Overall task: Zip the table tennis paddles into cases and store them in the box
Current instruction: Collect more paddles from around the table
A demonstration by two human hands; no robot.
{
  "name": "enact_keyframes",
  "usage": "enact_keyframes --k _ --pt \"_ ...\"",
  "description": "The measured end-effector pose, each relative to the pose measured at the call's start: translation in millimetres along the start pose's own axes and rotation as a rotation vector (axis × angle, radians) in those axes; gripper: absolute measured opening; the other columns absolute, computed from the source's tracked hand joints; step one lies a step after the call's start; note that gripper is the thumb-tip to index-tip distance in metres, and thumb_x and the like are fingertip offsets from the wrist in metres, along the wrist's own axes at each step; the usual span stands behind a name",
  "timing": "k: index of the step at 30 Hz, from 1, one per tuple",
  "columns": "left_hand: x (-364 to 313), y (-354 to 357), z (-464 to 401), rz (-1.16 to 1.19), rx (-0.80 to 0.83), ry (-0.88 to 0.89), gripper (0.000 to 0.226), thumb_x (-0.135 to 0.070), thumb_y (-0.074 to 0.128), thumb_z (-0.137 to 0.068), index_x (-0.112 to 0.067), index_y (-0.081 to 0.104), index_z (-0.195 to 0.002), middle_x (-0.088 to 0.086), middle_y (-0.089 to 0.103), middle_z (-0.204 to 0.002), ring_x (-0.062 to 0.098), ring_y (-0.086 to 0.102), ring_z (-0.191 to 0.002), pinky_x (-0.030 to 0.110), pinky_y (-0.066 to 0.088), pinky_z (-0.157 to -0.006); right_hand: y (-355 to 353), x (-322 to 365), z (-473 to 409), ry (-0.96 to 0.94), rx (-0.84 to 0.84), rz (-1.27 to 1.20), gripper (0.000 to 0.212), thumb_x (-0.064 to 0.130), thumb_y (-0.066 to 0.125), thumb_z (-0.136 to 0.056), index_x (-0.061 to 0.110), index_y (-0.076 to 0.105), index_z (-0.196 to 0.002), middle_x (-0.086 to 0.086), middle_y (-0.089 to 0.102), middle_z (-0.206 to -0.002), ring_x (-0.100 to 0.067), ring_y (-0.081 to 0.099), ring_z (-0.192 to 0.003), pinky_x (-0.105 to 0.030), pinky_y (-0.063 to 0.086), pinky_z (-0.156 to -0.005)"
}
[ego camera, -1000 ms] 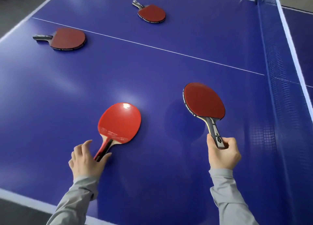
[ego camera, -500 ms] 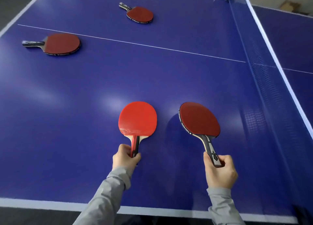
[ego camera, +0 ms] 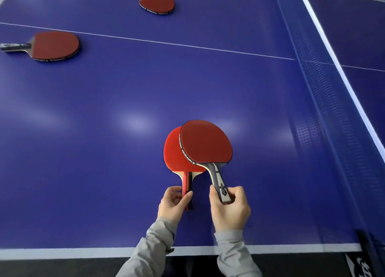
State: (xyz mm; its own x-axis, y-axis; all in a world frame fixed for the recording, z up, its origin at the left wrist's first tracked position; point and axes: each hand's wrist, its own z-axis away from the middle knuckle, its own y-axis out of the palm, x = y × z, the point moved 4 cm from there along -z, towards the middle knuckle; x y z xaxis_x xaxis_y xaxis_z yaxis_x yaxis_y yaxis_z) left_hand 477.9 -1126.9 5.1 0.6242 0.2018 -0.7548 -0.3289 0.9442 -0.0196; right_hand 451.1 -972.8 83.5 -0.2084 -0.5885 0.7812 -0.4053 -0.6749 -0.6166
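My left hand [ego camera: 174, 203] grips the red-and-black handle of a bright red paddle [ego camera: 174, 153] above the blue table [ego camera: 104, 130]. My right hand [ego camera: 230, 209] grips the dark handle of a darker red paddle [ego camera: 207, 143], whose blade overlaps the right part of the bright one. Two more dark red paddles lie flat on the table: one at the far left [ego camera: 55, 46], one at the far middle [ego camera: 157, 2]. No case or box is in view.
The blue net [ego camera: 325, 101] with a white top band runs along the right side. A net post clamp [ego camera: 366, 247] sits at the near right corner. The table's white near edge [ego camera: 62, 252] is close to my body.
Both hands have drawn their paddles together near the table's front edge; the right paddle's blade now overlaps the left one. Before, they were apart.
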Motion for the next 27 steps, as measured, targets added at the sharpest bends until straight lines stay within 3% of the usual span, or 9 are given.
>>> enact_keyframes --k 3,8,13,17,22,27 --pt "-1 -1 2 0.103 0.048 -0.05 0.011 -0.018 0.065 -0.086 -0.014 0.061 -0.095 -0.002 0.065 -0.071 0.012 0.063 -0.066 0.029 0.052 -0.065 15 2 13 0.014 0.011 -0.003 0.036 0.019 0.084 -0.06 0.009 0.05 -0.064 0.0 0.058 -0.057 -0.022 0.054 -0.052 -0.031 0.044 -0.051" --pt "-3 0 7 0.17 0.087 -0.048 0.014 -0.01 0.06 -0.089 -0.006 0.059 -0.102 0.004 0.063 -0.076 0.016 0.058 -0.068 0.036 0.051 -0.073 33 -2 33 0.056 0.028 -0.022 0.035 0.019 0.084 -0.062 0.01 0.051 -0.07 0.0 0.058 -0.065 -0.023 0.057 -0.061 -0.032 0.046 -0.056" --pt "-3 -1 7 0.206 0.113 -0.062 0.017 -0.01 0.056 -0.09 -0.003 0.058 -0.105 0.003 0.063 -0.077 0.009 0.06 -0.065 0.028 0.053 -0.065 42 -12 44 0.062 0.1 -0.054 0.036 0.024 0.083 -0.064 0.013 0.051 -0.078 0.003 0.056 -0.075 -0.019 0.055 -0.07 -0.03 0.046 -0.062" --pt "-2 -2 5 0.187 0.114 -0.077 0.021 -0.015 0.058 -0.09 -0.004 0.057 -0.108 0.005 0.067 -0.086 0.017 0.064 -0.078 0.033 0.051 -0.07 48 -16 55 -0.011 0.213 -0.028 0.036 0.023 0.082 -0.064 0.012 0.056 -0.086 0.003 0.058 -0.081 -0.018 0.056 -0.077 -0.032 0.047 -0.07" --pt "-4 1 4 0.139 0.102 -0.075 0.036 -0.023 0.073 -0.076 -0.008 0.057 -0.104 0.005 0.067 -0.081 0.016 0.062 -0.067 0.027 0.046 -0.057 51 -16 59 -0.084 0.271 0.031 0.04 0.024 0.083 -0.061 0.015 0.056 -0.088 0.009 0.056 -0.084 -0.016 0.055 -0.082 -0.027 0.036 -0.073" --pt "-5 5 5 0.057 0.053 -0.041 0.043 -0.038 0.069 -0.059 -0.018 0.058 -0.096 0.005 0.066 -0.082 0.016 0.063 -0.068 0.024 0.045 -0.058 45 -22 57 -0.098 0.332 0.025 0.046 0.026 0.082 -0.062 0.014 0.058 -0.099 0.01 0.054 -0.094 -0.016 0.054 -0.089 -0.029 0.04 -0.079"
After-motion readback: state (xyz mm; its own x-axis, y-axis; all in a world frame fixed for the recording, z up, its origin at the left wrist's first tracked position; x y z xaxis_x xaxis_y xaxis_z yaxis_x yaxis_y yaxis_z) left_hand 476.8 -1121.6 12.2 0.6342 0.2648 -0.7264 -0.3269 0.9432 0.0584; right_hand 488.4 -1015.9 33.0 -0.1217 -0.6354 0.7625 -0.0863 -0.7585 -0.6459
